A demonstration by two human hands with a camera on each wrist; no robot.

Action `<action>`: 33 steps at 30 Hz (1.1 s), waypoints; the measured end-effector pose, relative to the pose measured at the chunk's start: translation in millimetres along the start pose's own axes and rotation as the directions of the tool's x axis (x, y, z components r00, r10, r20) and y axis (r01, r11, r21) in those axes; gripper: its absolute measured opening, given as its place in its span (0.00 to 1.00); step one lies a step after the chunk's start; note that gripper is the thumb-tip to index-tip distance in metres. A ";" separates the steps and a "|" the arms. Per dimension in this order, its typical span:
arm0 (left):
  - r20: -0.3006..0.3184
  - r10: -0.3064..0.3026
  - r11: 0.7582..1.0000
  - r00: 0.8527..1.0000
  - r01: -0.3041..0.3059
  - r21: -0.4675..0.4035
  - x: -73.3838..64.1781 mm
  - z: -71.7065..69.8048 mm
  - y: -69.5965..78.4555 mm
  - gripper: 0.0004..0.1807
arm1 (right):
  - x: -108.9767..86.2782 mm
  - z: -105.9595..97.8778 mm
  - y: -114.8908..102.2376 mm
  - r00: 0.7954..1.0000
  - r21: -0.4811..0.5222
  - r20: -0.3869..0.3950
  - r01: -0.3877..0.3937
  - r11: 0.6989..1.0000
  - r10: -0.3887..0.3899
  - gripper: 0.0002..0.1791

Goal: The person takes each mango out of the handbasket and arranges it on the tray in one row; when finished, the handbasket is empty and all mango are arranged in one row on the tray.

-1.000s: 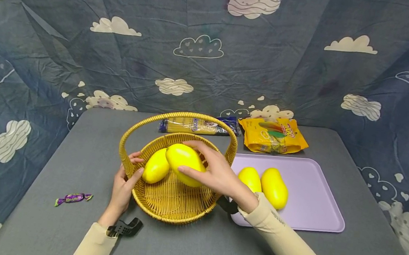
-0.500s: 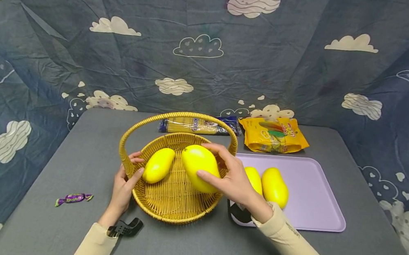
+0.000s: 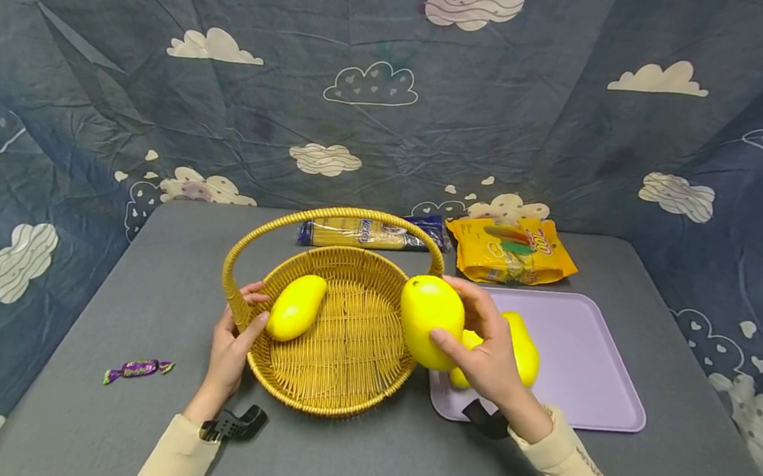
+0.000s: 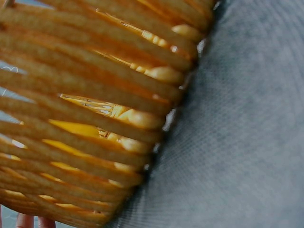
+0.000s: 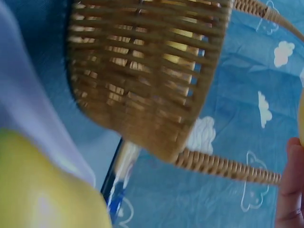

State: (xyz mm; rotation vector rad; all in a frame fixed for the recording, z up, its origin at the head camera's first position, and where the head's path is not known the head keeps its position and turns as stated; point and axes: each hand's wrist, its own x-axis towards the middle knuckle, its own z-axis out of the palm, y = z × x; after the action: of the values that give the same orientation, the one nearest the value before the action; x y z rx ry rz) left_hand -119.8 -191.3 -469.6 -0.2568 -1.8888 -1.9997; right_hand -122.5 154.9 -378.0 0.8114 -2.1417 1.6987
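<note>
Golden woven wicker shapes the round basket (image 3: 344, 342), whose rim is a rope-like coil and whose tall arched handle (image 3: 349, 213) is wrapped in the same strands; from both wrist views we see light slipping through the gaps in its wall. On its right, as we face it, lies a smooth lilac tray (image 3: 589, 373) with rounded corners and a low raised lip, and beneath both spreads the matte grey bench (image 3: 179, 264). Our left hand (image 3: 228, 357) grips the basket's left side near the foot of the handle, thumb over the rim. Our right hand (image 3: 490, 356) grasps a yellow mango (image 3: 432, 322) between thumb and fingers, holding it up where the basket's right rim and the tray's near-left edge meet in the head view. That fruit is plump, glossy and evenly bright, with a small dark spot at its upper end. A longer, slightly curved mango (image 3: 296, 308) leans inside the basket at the left, and two further yellow fruits (image 3: 526, 355) lie on the tray, partly hidden behind our right hand. Crinkled shiny film wraps the pasta packet (image 3: 381, 236) and the orange-yellow bag (image 3: 511, 250) at the back; a purple twist-wrapped candy (image 3: 139, 369) lies far left.
</note>
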 end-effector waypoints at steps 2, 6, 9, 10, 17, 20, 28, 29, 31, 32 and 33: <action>0.000 0.004 1.000 1.000 -0.004 -0.003 0.2 0.1 0.2 0.14 | -3.1 -6.2 2.1 0.999 0.023 -0.043 0.009 1.000 -0.008 0.33; 0.002 0.012 1.000 1.000 -0.012 -0.004 0.3 0.5 0.0 0.14 | -10.9 -17.8 3.6 0.991 0.079 -0.134 0.028 0.997 -0.017 0.31; 0.006 0.016 1.000 1.000 -0.016 -0.003 0.0 0.7 0.1 0.14 | -17.2 -27.2 5.6 0.979 0.127 -0.204 0.041 0.991 -0.014 0.30; 0.006 0.017 1.000 1.000 -0.017 -0.002 -0.1 0.7 0.1 0.14 | -19.0 -31.0 6.3 0.974 0.144 -0.226 0.037 0.989 -0.003 0.30; 0.002 0.015 1.000 1.000 -0.015 -0.001 -0.2 0.6 -0.2 0.14 | -31.2 -62.0 14.9 0.931 0.162 -0.353 -0.032 0.986 0.089 0.29; 0.002 0.011 1.000 1.000 -0.011 -0.002 -0.1 1.0 0.1 0.14 | -38.8 -75.3 19.8 0.916 0.129 -0.391 -0.046 0.991 0.093 0.30; 0.001 0.002 1.000 1.000 -0.002 -0.001 -0.3 0.3 0.8 0.14 | -54.4 -103.4 32.1 0.865 -0.045 -0.491 -0.139 0.989 0.099 0.32; 0.000 0.002 1.000 1.000 -0.002 -0.001 -0.4 0.1 0.8 0.14 | -55.6 -106.1 34.2 0.860 -0.064 -0.500 -0.152 0.986 0.100 0.32; 0.000 0.001 1.000 1.000 -0.001 0.001 -0.4 -0.2 0.9 0.14 | -57.5 -110.6 38.1 0.854 -0.118 -0.512 -0.181 0.976 0.097 0.32; 0.001 0.001 1.000 1.000 -0.001 0.003 -0.3 -0.3 1.0 0.14 | -58.4 -112.6 39.8 0.851 -0.140 -0.515 -0.198 0.970 0.099 0.32; 0.001 0.001 1.000 1.000 -0.001 0.003 -0.2 -0.4 1.0 0.14 | -59.2 -114.4 41.6 0.849 -0.162 -0.518 -0.217 0.963 0.105 0.32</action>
State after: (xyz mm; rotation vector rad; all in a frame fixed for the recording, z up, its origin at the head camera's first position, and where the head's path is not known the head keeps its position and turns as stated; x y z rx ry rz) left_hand -119.2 -191.6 -468.8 -0.2579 -1.8922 -1.9961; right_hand -113.1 285.2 -413.3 0.0967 -2.0030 1.5009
